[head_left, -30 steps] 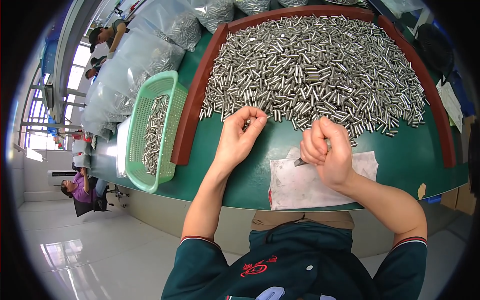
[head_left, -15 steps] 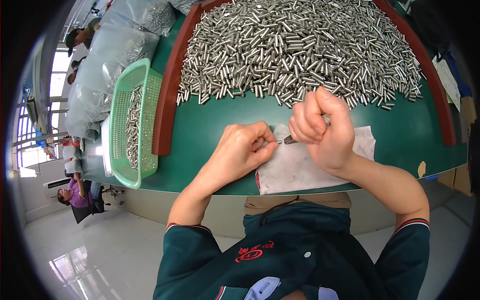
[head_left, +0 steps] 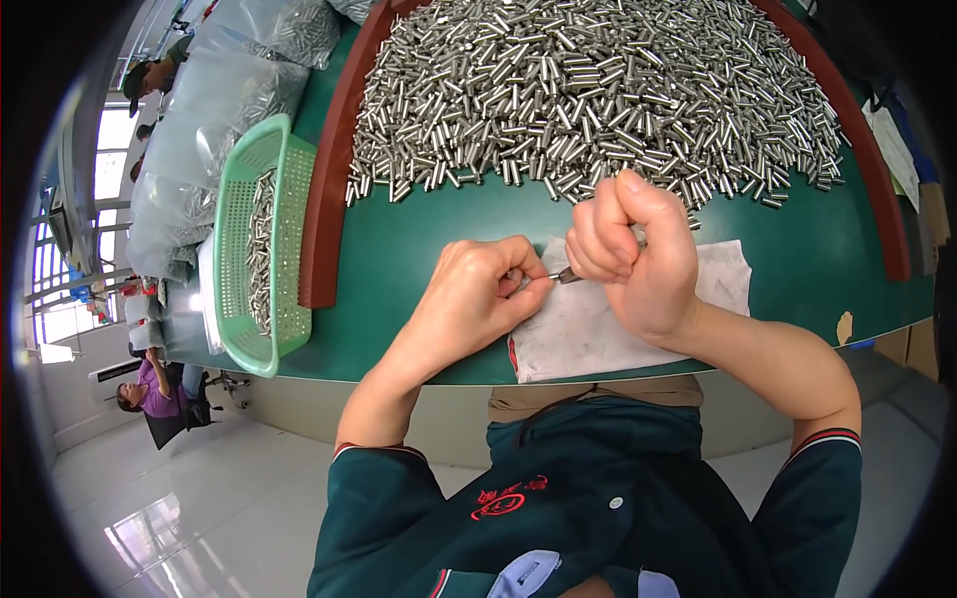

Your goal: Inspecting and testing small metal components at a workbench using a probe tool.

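Note:
My left hand [head_left: 478, 299] is closed in a pinch around a small metal pin [head_left: 554, 278], whose end pokes out past the thumb and forefinger. In my right fist [head_left: 641, 264], thumb uppermost, is a hand tool with a dark, blade-like tip [head_left: 569, 275]; its handle is mostly hidden by the fingers. The tip meets the pin's exposed end, or nearly so. Both hands are above a stained white cloth [head_left: 598, 339] at the table's near edge. Beyond them a large heap of shiny metal pins [head_left: 598, 100] covers the far part of the green table [head_left: 419, 239].
Dark red rails [head_left: 324, 219] border the heap on both sides. Left of them stands a green plastic basket [head_left: 227, 259] with pins inside. Clear bags of pins [head_left: 204, 130] line the table's left. Other people sit farther left, one in a purple shirt [head_left: 159, 399].
My right hand has moved slightly left, bringing the tool's tip up to the pin's end. The left hand keeps its pinch on the pin, almost still.

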The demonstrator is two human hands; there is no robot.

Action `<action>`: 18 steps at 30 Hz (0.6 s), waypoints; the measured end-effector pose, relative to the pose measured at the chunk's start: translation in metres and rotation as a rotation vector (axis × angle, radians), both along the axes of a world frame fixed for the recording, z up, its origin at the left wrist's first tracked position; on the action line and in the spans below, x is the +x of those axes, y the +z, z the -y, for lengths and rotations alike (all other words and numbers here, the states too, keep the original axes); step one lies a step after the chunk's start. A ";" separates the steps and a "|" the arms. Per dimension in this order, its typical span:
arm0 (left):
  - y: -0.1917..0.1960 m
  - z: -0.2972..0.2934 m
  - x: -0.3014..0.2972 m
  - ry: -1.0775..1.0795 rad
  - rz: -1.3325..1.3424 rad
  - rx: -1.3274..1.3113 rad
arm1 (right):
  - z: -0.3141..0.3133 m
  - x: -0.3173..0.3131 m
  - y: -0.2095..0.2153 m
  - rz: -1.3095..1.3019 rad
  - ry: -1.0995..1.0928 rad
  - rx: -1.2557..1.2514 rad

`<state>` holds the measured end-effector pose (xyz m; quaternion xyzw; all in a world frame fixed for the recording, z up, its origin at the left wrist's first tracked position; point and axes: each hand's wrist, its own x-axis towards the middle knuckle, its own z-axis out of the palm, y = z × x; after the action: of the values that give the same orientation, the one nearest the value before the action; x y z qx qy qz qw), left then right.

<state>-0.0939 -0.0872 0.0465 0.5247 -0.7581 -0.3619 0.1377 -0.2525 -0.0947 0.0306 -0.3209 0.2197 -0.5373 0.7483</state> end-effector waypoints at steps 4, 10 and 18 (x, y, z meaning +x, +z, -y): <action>0.002 0.000 0.000 0.002 0.008 0.014 | 0.000 0.000 0.001 0.006 -0.001 -0.003; 0.001 0.000 0.000 0.002 -0.006 0.033 | 0.000 0.000 0.000 -0.010 0.000 0.001; 0.003 -0.001 -0.001 -0.010 -0.014 0.006 | -0.007 0.005 -0.003 -0.036 -0.027 -0.085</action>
<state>-0.0950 -0.0865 0.0498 0.5186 -0.7588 -0.3685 0.1396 -0.2471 -0.0875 0.0276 -0.3589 0.2145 -0.5505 0.7226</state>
